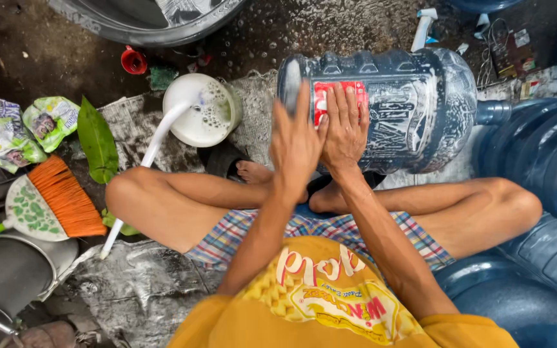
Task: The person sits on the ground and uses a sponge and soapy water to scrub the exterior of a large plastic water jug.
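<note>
A big blue water jug [414, 109] lies on its side on the wet ground before my crossed legs, covered in soap suds, its neck pointing right. My right hand [346, 129] rests flat on the jug's red label with fingers spread. My left hand [294, 138] is beside it, blurred, fingers stretched out against the jug's bottom end. Neither hand visibly holds anything.
A white pail of soapy water [204, 116] with a long white handle stands to the left. An orange-bristled broom [66, 196], a green leaf [97, 138], a red cap [133, 61] and plastic packets [8, 132] lie at left. More blue jugs [543, 161] crowd the right.
</note>
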